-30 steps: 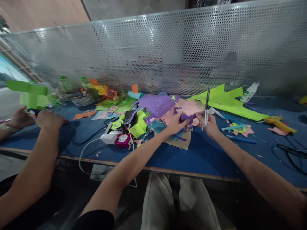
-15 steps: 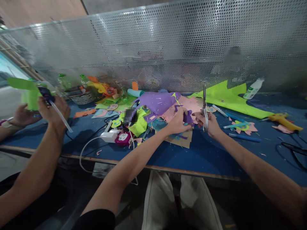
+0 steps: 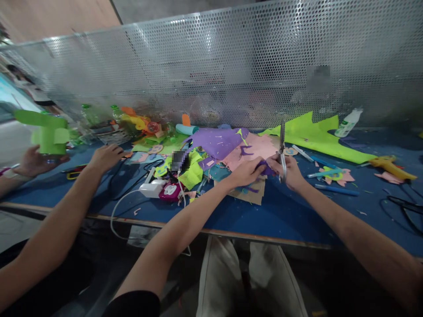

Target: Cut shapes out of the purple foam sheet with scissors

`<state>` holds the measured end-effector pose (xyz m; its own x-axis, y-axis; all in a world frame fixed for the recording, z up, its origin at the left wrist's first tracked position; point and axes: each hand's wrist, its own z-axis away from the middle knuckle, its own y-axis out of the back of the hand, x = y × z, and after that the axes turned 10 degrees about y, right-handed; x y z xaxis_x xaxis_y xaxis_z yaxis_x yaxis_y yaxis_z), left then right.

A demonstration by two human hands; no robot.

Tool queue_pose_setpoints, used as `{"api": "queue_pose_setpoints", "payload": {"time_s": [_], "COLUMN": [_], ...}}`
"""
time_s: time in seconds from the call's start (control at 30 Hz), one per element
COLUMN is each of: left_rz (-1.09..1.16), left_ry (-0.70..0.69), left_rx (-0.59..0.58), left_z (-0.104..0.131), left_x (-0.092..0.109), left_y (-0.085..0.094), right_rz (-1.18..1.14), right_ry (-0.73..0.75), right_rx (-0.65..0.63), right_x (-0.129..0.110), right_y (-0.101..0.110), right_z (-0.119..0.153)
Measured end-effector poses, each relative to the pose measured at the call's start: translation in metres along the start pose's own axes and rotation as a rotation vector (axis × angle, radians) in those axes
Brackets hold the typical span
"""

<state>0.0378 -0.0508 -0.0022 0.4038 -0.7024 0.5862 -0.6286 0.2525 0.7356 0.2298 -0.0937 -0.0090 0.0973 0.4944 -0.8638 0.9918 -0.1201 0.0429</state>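
Observation:
Over the middle of the blue table, my left hand (image 3: pixel 246 172) is closed on a small piece of purple foam sheet (image 3: pixel 264 168). My right hand (image 3: pixel 287 171) grips metal scissors (image 3: pixel 283 152) with their blades pointing up, and its fingertips touch the right end of the purple piece. My fingers hide part of the piece and the scissors' handles. A brown cardboard piece (image 3: pixel 253 193) with scraps on it lies below my left hand. Behind my hands are a pink sheet (image 3: pixel 261 147) and a larger purple sheet (image 3: pixel 218 141).
A co-worker's hands (image 3: pixel 106 157) are at the left, one holding a green bottle craft (image 3: pixel 51 134). A white charger (image 3: pixel 152 188) with a cable lies left of my forearm. Lime sheet (image 3: pixel 307 134), blue pens (image 3: pixel 337 190) and a yellow glue gun (image 3: pixel 391 169) lie right. A perforated metal panel (image 3: pixel 211 66) stands behind.
My left hand has lowered and turned over the purple piece, closer to my right fingertips. The scissors have barely moved. The co-worker's hand has put down the dark glue gun and reached right.

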Motion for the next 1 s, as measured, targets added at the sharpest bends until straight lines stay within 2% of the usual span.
{"api": "queue_pose_setpoints", "payload": {"time_s": [0.07, 0.17, 0.3, 0.43, 0.6, 0.77, 1.0], "left_rz": [0.012, 0.093, 0.376, 0.641, 0.828, 0.718, 0.484], "left_ry": [0.020, 0.076, 0.173, 0.251, 0.269, 0.285, 0.211], "left_rx": [0.016, 0.120, 0.240, 0.298, 0.261, 0.259, 0.294], "left_z": [0.000, -0.001, -0.002, -0.002, -0.003, -0.002, 0.004], "left_x": [0.001, 0.002, 0.003, 0.006, 0.003, 0.001, 0.008], "left_y": [0.000, 0.001, 0.005, 0.008, 0.005, 0.000, 0.000], "right_rz": [-0.101, -0.166, 0.072, 0.311, 0.356, 0.338, 0.237], "right_ry": [-0.071, -0.130, -0.108, -0.090, 0.048, 0.079, 0.061], "right_rx": [-0.018, -0.093, -0.275, -0.349, -0.440, -0.474, -0.468], "right_x": [0.001, 0.001, -0.002, -0.005, -0.005, -0.009, -0.001], "right_y": [0.001, 0.008, 0.023, 0.025, 0.018, 0.015, 0.011], "right_z": [0.000, -0.003, -0.009, -0.010, -0.003, 0.002, 0.007]}}
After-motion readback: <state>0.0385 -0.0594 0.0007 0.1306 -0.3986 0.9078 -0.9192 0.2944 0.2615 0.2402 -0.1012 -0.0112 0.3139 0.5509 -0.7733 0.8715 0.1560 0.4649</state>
